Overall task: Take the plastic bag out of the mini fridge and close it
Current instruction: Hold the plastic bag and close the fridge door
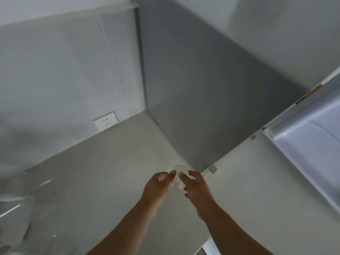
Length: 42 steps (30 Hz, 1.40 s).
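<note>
**Dim, soft, blurred at the rims**

Lit evenly and weakly, grey-white throughout. Brightest on the open fridge door (311, 144) at right. Deep shade across the fridge side (211, 92). Glare streaks on the counter (103, 162) lower left. Smeared with motion blur, bent by wide-angle distortion near the edges.

A pale counter (103, 173) runs into a corner of grey walls; a white wall socket (105, 121) sits just above its back edge, and crumpled clear film (20, 205) lies at far left
</note>
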Each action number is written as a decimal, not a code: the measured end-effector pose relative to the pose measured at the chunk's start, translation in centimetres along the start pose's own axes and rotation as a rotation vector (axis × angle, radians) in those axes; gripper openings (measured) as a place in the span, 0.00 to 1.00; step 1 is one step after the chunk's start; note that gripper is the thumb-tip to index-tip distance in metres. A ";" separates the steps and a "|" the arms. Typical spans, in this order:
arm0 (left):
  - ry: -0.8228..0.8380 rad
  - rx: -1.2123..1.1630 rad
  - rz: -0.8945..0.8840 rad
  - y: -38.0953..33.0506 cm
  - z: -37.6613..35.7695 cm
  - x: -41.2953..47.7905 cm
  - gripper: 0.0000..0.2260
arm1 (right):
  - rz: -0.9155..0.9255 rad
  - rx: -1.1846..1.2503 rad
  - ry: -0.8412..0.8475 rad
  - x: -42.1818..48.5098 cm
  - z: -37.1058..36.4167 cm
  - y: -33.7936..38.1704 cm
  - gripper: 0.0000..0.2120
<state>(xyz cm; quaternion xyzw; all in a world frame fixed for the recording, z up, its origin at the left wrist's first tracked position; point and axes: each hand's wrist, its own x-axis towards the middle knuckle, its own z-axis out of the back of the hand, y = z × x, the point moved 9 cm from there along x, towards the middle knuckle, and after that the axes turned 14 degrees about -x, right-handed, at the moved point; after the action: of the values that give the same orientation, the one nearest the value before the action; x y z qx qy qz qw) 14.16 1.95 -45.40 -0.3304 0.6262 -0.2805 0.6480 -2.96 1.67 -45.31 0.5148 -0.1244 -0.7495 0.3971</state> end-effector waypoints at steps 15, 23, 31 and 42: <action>-0.217 0.295 -0.166 -3.7 -0.5 -4.7 0.10 | 0.092 -0.111 -0.047 -4.5 5.7 -1.2 0.27; 0.133 0.499 -0.404 -11.6 -14.1 -10.2 0.10 | 0.246 -0.188 -0.318 -9.8 19.4 1.3 0.20; 0.293 0.550 -0.838 -26.9 -27.8 -19.0 0.22 | 0.433 -0.231 -0.722 -19.0 39.1 7.3 0.22; 0.152 0.728 -1.328 -45.4 -34.3 -27.5 0.27 | 0.566 -0.675 -1.151 -29.8 55.8 13.6 0.33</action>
<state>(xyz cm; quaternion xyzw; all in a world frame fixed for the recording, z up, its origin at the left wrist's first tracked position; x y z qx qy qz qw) -19.36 -7.66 7.25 -0.3830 0.2065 -0.8224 0.3665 -40.56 1.91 7.27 -0.1636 -0.2043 -0.7677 0.5849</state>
